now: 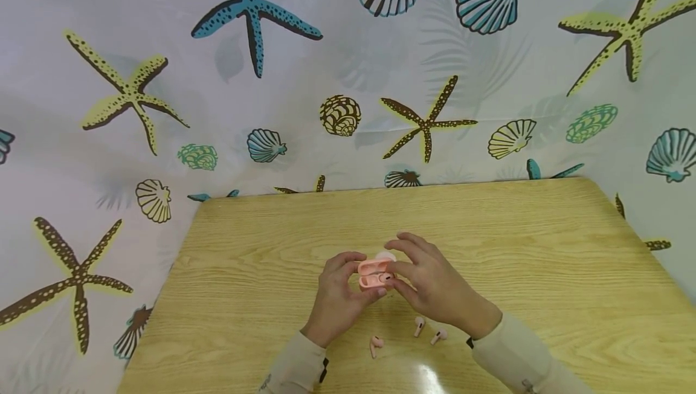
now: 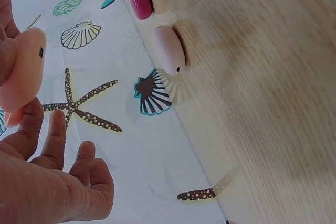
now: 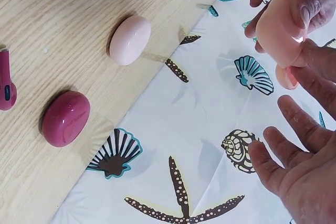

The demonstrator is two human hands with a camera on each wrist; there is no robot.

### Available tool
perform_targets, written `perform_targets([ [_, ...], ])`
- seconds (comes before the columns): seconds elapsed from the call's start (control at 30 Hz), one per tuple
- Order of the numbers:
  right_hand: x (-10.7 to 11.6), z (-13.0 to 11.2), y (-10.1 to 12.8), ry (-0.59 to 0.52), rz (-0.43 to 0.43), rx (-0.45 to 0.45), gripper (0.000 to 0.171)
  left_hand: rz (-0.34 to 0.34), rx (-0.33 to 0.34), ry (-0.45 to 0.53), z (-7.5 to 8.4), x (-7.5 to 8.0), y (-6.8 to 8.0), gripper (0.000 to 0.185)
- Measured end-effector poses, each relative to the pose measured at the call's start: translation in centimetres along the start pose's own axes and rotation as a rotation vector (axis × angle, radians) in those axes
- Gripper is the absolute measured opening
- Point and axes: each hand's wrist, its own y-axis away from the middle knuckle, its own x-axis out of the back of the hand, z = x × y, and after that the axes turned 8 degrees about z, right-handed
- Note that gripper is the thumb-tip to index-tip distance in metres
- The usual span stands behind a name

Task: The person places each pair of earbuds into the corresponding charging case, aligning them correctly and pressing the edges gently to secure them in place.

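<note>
My left hand [image 1: 338,297] grips a peach-coloured earbud charging case [image 1: 373,281], its lid standing up. At the case's right side, my right hand [image 1: 440,282] pinches a pale earbud [image 1: 385,277] between thumb and index finger, its head over the right-hand slot. The remaining right fingers are spread above the lid. In the left wrist view the back of the case [image 2: 25,72] faces the camera and hides the earbud. The right wrist view shows the smooth underside of the case [image 3: 281,32] with both hands' fingers around it.
Three loose earbuds, one pink [image 1: 376,345] and two paler ones [image 1: 419,326] [image 1: 438,336], lie on the wooden table [image 1: 244,273] near me. A pale pink closed case [image 3: 130,40], a magenta case [image 3: 66,119] and a magenta earbud [image 3: 6,80] also rest there. Patterned cloth hangs behind.
</note>
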Motion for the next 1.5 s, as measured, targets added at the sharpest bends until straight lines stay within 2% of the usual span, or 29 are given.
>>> perform_targets([
  [0.37,0.1,0.0,-0.1,0.005,-0.057,-0.031,0.012,-0.020,0.043,0.015,-0.1,0.1,0.0,0.031],
  [0.6,0.0,0.2,0.2,-0.012,0.005,-0.037,0.029,-0.025,0.052,0.030,-0.2,0.1,-0.1,0.030],
  [0.77,0.1,0.6,0.4,-0.015,0.085,-0.117,0.025,-0.008,0.027,0.020,-0.2,0.1,-0.1,0.031],
  [0.9,0.0,0.9,0.7,0.020,0.094,-0.209,0.025,-0.005,0.019,0.020,-0.2,0.2,-0.1,0.030],
  [1.03,-0.1,1.0,1.2,0.062,0.020,-0.286,0.035,-0.013,0.032,0.026,-0.2,0.2,-0.1,0.030],
  [1.23,-0.9,0.4,2.1,0.082,-0.190,-0.334,0.051,-0.011,0.027,0.027,-0.2,0.3,0.0,0.030],
  [1.37,-1.5,-0.4,2.7,0.053,-0.333,-0.336,0.049,-0.013,0.035,0.035,-0.1,0.4,0.0,0.031],
  [1.5,-2.2,-1.1,3.1,0.020,-0.430,-0.288,0.047,-0.014,0.057,0.050,0.0,0.3,-0.1,0.032],
])
